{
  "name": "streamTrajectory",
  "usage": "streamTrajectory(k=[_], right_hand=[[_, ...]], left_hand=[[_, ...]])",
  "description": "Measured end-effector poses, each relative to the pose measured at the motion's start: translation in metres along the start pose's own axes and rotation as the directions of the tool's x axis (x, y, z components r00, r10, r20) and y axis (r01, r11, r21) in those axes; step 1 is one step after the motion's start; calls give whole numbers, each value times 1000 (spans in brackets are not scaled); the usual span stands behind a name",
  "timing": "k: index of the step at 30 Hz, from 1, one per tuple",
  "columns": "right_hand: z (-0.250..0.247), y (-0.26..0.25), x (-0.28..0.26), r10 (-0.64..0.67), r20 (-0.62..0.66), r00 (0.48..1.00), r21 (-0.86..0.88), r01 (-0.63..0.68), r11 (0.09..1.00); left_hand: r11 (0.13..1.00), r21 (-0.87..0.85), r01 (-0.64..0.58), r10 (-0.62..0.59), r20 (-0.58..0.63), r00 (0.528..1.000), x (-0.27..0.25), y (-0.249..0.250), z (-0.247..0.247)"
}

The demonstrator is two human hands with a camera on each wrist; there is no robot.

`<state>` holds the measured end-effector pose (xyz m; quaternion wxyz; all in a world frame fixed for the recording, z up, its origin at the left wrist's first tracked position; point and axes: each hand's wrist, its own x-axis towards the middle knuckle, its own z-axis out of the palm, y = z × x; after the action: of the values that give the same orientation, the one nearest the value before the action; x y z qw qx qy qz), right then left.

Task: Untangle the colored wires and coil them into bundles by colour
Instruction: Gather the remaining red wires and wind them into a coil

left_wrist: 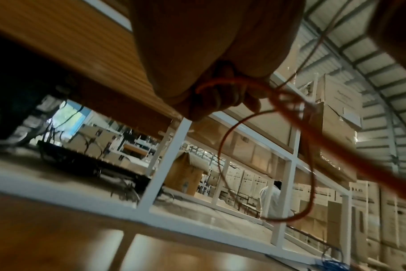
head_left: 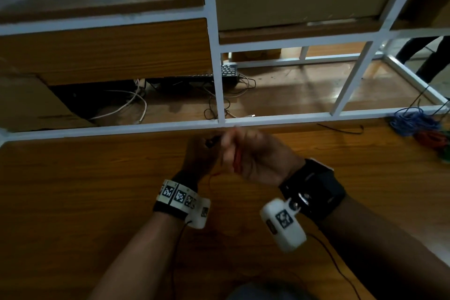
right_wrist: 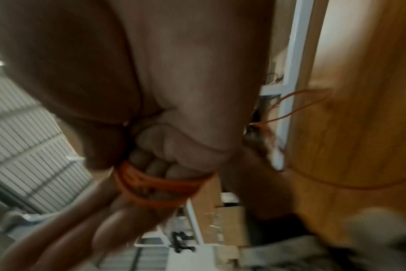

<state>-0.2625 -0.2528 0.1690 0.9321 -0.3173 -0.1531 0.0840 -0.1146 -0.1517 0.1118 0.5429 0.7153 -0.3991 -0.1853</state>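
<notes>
The step in hand looks like coiling the red wire (right_wrist: 160, 185): its turns sit looped round the curled fingers of the right hand (head_left: 258, 158), held above the wooden bench (head_left: 97, 190) near its far edge. The left hand (head_left: 199, 156), just beside it, pinches the loose strand and feeds it, a free loop hanging below. Next it calls for winding that slack on. Blue wire bundle (head_left: 411, 122) lies at the far right corner

Black keyboard (head_left: 227, 73) behind white frame (head_left: 216, 56)
</notes>
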Motion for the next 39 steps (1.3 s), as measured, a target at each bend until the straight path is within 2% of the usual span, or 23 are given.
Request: streamTrajectory(k=[1,3,5,7,8,9,10,11,12,13,14,16,18,21,24,25,27,29,31,34,36,37,39], right_hand=[[3,-11,6,-118,-28,993,166,121,979],[2,-34,15,-367,-242,898,163,411,897],[-10,-51,16,-581,-468,666,-111,608,786],[-31,-56,11,-754,-514,410,-512,558,653],[-44,-54,6,-843,-447,300,-747,393,536],[-58,-52,0,-915,-328,236,-919,146,367],[-69,-52,-7,-945,-205,254,-976,-127,178],[-74,-52,-13,-927,-133,350,-936,-351,2],[-77,-52,-20,-862,-148,485,-862,-491,-128],[-76,-51,-26,-758,-228,611,-806,-555,-205],[-74,-48,-31,-620,-359,698,-769,-597,-228],[-68,-36,-36,-296,-603,740,-713,-667,-216],[-61,-22,-36,5,-736,677,-674,-733,-94],[-47,0,-33,334,-667,666,-620,-744,247],[-41,17,-26,409,-567,715,-638,-695,331],[-42,22,-25,431,-524,735,-616,-676,404],[-39,26,-24,468,-377,799,-456,-600,657],[-34,24,-24,439,-186,879,-256,-475,842],[-25,14,-21,314,-45,948,-104,-318,943],[-16,-12,-14,-8,-53,999,69,11,998],[-14,-32,-6,-246,-210,946,137,277,951],[-16,-40,-3,-354,-325,877,93,402,911],[-29,-51,2,-546,-511,664,-222,512,830]], left_hand=[[994,-82,66,-69,-26,997,-6,-1,6],[960,-213,181,-189,-15,982,-19,-5,13],[896,-343,282,-259,112,959,-30,-15,13],[878,-345,333,-237,292,927,-36,-25,6],[890,-297,345,-235,351,907,-37,-27,2],[901,-253,352,-242,380,893,-39,-29,-4],[908,-215,360,-261,382,887,-40,-29,-10],[906,-192,376,-291,363,885,-40,-30,-17],[904,-177,389,-313,345,885,-39,-32,-25],[907,-156,392,-326,332,885,-38,-33,-33],[914,-111,390,-340,315,886,-36,-32,-40],[934,22,356,-349,252,902,-32,-27,-48],[951,146,272,-296,180,938,-26,-15,-48],[960,246,136,-182,172,968,-16,2,-35],[986,166,32,-60,162,985,-8,12,-20],[991,136,11,-32,149,988,-4,13,-16],[995,101,-23,9,138,990,1,10,-10],[998,54,-22,15,118,993,4,4,-10],[1000,-4,4,-4,99,995,6,-3,-12],[994,-81,79,-70,111,991,-1,-2,-9],[984,-135,120,-97,170,981,-8,-3,-3],[978,-158,136,-101,207,973,-12,-4,0],[961,-196,193,-134,279,951,-17,-5,7]])
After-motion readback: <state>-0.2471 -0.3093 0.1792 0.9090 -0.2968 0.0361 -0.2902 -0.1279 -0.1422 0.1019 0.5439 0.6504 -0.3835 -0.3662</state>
